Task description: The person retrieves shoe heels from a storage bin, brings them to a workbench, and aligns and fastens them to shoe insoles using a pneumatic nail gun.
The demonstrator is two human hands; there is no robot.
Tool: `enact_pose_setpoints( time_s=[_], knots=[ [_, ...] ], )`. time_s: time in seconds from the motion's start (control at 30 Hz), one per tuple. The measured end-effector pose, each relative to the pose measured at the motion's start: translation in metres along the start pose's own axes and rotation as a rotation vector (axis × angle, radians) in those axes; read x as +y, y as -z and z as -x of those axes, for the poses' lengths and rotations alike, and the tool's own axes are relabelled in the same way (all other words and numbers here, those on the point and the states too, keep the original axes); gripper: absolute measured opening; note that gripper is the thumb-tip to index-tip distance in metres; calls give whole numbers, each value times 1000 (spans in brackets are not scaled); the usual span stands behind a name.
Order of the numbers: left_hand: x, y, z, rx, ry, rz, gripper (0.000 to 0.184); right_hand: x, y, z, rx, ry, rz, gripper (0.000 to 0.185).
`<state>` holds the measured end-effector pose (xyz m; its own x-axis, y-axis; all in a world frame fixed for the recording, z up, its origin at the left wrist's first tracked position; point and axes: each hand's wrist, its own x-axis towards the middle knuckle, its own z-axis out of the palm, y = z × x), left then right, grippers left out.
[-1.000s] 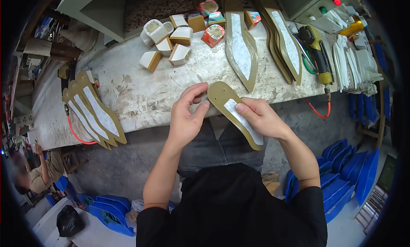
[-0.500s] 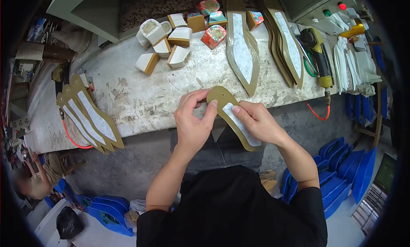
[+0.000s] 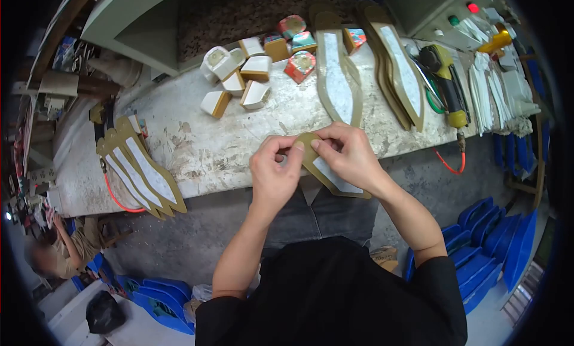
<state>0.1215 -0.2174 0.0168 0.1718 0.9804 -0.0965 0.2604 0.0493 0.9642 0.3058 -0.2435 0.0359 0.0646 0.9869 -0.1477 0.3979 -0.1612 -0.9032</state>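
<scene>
An olive shoe insole (image 3: 332, 177) with a pale strip down its middle is held out over the bench's front edge. My left hand (image 3: 276, 170) pinches its rounded end between thumb and fingers. On the other side of that same end, my right hand (image 3: 351, 158) is closed with its thumb pressed on the insole's face. The right hand covers part of the upper edge. Beyond my hands lies another pale-striped insole (image 3: 336, 77), and a stack of similar insoles (image 3: 406, 77) rests to its right.
White and patterned shoe heels (image 3: 256, 68) lie in a cluster on the worn bench (image 3: 197, 137). More insoles (image 3: 143, 167) overhang its left edge. A yellow-black power tool (image 3: 445, 77) lies at right. Blue bins (image 3: 478, 250) stand below. Another person (image 3: 72, 241) works at far left.
My right hand has slid up from the insole's middle to its rounded end, next to my left hand. The view has shifted slightly, and both hands still hold the insole.
</scene>
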Motion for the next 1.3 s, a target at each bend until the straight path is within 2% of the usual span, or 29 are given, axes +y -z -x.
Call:
enact_pose_setpoints(
  time_s=[0.07, 0.23, 0.4, 0.43, 0.5, 0.53, 0.57, 0.63, 0.67, 0.73, 0.9, 1.07, 1.13, 1.3],
  knots=[
    [3, -3, -9, -47, 99, 83, 10, -4, 6, 1, 15, 16, 104, 16],
    [3, -10, -6, 11, -23, 46, 11, 4, 1, 5, 57, 62, 182, 19],
    [-4, -2, -13, -58, 35, 62, 11, 11, 16, 5, 49, 174, 65, 24],
    [-4, -1, -15, -55, 35, 67, 11, 10, 37, 7, 79, 163, 56, 29],
    [-3, 0, -13, -63, 52, 62, 12, 5, 94, 10, 373, 104, -50, 38],
    [-2, 0, -14, -67, 58, 62, 12, 1, 137, 10, 486, 86, 134, 43],
    [-1, -1, -15, -70, 61, 60, 12, 18, 180, 0, 598, 250, 160, 49],
    [-1, -2, -16, -69, 62, 68, 12, 46, 253, -9, 714, 93, 495, 52],
    [0, -2, -16, -69, 60, 67, 13, 46, 267, -14, 711, 95, 498, 52],
    [0, -1, -16, -65, 52, 63, 13, 43, 286, -21, 453, -377, 671, 55],
    [-9, -2, -17, -46, 0, 55, 13, 65, 305, -44, 262, -452, 489, 47],
    [-6, 0, -18, -64, 5, 62, 13, 61, 321, -50, 180, -472, 312, 34],
    [-4, 2, -18, -58, -13, 76, 13, 56, 326, -51, 236, -496, 237, 25],
    [-6, 3, -20, -2, -20, 110, 12, -32, 271, 3, 330, -336, 301, 22]
  ],
)
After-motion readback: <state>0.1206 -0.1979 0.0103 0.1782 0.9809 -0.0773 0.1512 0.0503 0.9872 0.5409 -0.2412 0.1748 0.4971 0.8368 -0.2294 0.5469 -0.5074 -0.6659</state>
